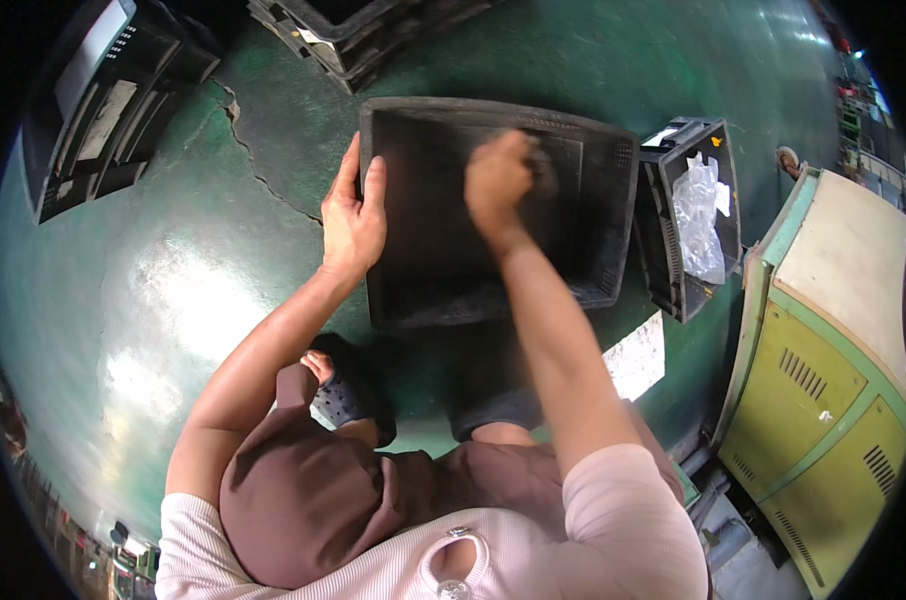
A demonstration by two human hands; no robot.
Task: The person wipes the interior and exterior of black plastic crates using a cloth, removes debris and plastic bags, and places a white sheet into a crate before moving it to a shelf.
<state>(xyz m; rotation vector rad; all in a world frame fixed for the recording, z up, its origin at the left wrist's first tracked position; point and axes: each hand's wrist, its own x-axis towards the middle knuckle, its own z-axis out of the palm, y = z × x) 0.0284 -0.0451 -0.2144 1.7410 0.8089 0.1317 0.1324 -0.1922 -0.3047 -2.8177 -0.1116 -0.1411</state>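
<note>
A black plastic crate [423, 210] lies before me with its open side facing up. On its left rim is my left hand [355, 222], with the thumb over the edge and the fingers along the outer wall. My right hand [498, 180] is over the crate's inside, fingers curled in a fist. Something dark shows by the knuckles, but motion blur keeps me from making out what it is.
Right of the crate stands a smaller black crate [658, 225] with a crumpled clear plastic bag [701, 220] in it. More black crates are stacked at the far edge [338, 50] and far left [103, 120]. A green and yellow metal cabinet [808, 390] stands at right. The green floor [263, 160] has a crack.
</note>
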